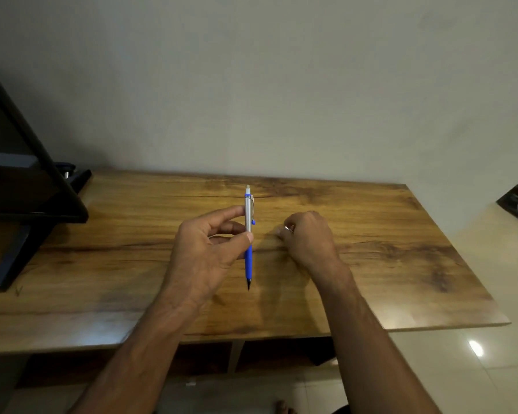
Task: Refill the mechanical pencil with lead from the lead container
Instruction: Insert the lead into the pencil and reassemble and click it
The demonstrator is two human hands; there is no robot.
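My left hand (pixel 204 249) pinched the blue-and-silver mechanical pencil (pixel 248 234) upright above the wooden bench (pixel 401 249), my right hand (pixel 305 237) just right, fingers curled around a small shiny piece (pixel 288 229).

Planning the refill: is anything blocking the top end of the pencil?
Nothing visible does. The left hand holds the mechanical pencil upright at mid-barrel; its top end is clear. The right hand rests apart.

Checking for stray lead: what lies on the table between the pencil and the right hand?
Only bare wooden table shows between the mechanical pencil and the right hand in the head view.
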